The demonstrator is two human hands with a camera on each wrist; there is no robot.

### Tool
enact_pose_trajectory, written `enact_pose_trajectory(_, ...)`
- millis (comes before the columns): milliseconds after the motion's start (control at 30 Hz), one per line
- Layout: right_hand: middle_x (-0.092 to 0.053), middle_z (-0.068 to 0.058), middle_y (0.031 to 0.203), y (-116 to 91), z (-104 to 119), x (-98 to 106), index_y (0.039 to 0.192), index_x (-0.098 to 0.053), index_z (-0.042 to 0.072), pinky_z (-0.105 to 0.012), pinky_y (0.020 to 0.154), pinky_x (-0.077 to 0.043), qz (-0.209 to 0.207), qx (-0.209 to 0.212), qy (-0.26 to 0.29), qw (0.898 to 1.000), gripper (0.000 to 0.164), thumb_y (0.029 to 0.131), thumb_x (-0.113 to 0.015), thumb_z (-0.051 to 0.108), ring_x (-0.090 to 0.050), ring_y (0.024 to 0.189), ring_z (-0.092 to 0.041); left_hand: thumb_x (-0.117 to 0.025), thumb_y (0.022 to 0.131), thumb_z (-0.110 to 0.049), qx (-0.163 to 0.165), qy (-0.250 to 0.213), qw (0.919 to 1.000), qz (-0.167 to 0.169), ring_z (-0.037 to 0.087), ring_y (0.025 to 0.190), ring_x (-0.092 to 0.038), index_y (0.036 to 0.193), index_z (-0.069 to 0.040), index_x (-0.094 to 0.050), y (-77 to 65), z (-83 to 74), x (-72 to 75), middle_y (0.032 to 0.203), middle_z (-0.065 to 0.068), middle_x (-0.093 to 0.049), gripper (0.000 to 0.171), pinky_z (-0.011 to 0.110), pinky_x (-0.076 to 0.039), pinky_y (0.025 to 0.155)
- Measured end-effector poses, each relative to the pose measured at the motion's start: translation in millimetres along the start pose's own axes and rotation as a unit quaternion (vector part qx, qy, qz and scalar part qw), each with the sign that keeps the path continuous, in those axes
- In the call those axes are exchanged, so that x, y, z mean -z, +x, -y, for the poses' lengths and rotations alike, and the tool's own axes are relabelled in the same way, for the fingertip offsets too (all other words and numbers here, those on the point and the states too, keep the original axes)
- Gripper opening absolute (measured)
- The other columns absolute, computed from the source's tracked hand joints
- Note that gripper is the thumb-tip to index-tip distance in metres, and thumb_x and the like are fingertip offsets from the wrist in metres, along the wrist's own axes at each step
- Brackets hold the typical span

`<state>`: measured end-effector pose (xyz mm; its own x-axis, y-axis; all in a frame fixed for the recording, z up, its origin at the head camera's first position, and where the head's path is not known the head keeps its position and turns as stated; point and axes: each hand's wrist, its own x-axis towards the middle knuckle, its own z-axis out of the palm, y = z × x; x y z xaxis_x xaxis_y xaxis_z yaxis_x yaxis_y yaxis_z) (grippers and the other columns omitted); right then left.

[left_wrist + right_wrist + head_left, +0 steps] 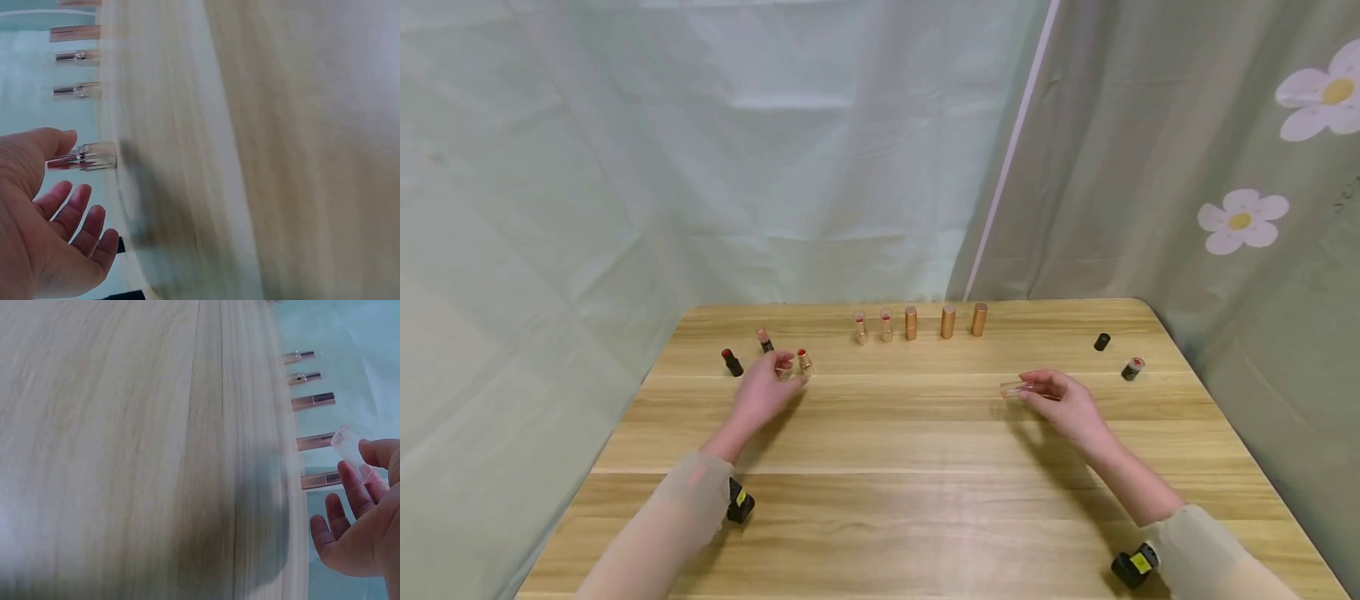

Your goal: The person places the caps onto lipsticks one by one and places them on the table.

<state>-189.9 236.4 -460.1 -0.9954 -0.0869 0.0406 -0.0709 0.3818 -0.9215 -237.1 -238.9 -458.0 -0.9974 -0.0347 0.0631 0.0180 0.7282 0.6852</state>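
Observation:
An uncapped red lipstick (805,362) with a clear base stands upright on the table at the left. My left hand (769,385) is right beside it, its fingers loosely bent and spread apart. In the left wrist view the thumb overlaps the lipstick (81,157), and nothing is gripped between thumb and fingers. Over the right half of the table, my right hand (1066,407) pinches a clear lipstick cap (1015,389) between thumb and fingers. That see-through cap (351,450) is tilted in the right wrist view, while the other fingers are held apart from it.
Two clear-capped lipsticks (861,328) and several rose-gold lipstick tubes (948,322) stand along the back edge. Left of them are an uncapped black lipstick (732,362) and a pink-tipped one (764,340). A black cap (1102,342) and a clear-topped black piece (1132,369) lie far right.

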Motion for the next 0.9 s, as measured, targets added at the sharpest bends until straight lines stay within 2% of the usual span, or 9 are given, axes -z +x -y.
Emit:
enact_pose_trajectory(167,-0.065,-0.009,0.107,-0.6,1.8,-1.2,0.120,-0.058,0.004,-0.020,0.079,-0.046,-0.001,-0.003,0.000,1.000,0.043,0.086,-0.068,0.028,-0.058,0.099,-0.021,-0.070,0.081,-0.029,0.013,0.005,0.9999,0.005,0.032,0.105,-0.054,0.121,-0.002,-0.049,11.8,0.7,-10.6,0.112,0.014,-0.058,0.053,0.046,-0.042,0.089)
enact_pose_trajectory(433,-0.064,-0.011,0.107,-1.8,1.1,-1.4,0.121,-0.056,0.002,-0.020,0.076,-0.048,0.003,-0.002,0.017,1.000,0.044,0.087,-0.067,0.027,-0.059,0.098,-0.019,-0.069,0.082,-0.026,0.031,0.034,0.9989,0.008,0.032,0.103,-0.054,0.120,-0.001,-0.048,17.5,-0.8,-16.2,0.110,0.015,-0.058,0.050,0.047,-0.041,0.088)
enact_pose_trajectory(633,-0.065,-0.009,0.107,-1.4,1.2,-2.7,0.119,-0.058,0.006,-0.021,0.077,-0.047,0.001,-0.004,0.013,1.000,0.042,0.086,-0.067,0.029,-0.059,0.099,-0.020,-0.068,0.082,-0.026,0.026,0.045,0.9987,-0.003,0.028,0.088,-0.054,0.104,-0.006,-0.054,19.7,2.4,-19.1,0.098,0.011,-0.059,0.033,0.043,-0.043,0.076)
enact_pose_trajectory(733,-0.065,-0.007,0.106,-1.5,2.1,-2.5,0.118,-0.059,0.008,-0.022,0.079,-0.047,-0.001,-0.007,0.007,1.000,0.041,0.085,-0.068,0.031,-0.058,0.099,-0.020,-0.068,0.082,-0.026,0.024,0.034,0.9991,-0.006,0.027,0.086,-0.054,0.101,-0.006,-0.054,20.0,4.3,-20.0,0.096,0.011,-0.059,0.031,0.041,-0.043,0.075)
enact_pose_trajectory(900,-0.064,-0.007,0.107,-2.1,1.9,-1.5,0.119,-0.058,0.008,-0.023,0.080,-0.046,0.000,-0.009,0.005,1.000,0.042,0.085,-0.067,0.032,-0.057,0.101,-0.021,-0.067,0.084,-0.023,0.023,-0.021,0.9995,0.005,0.028,0.097,-0.054,0.109,-0.001,-0.048,18.9,4.0,-19.7,0.105,0.014,-0.055,0.038,0.042,-0.043,0.085)
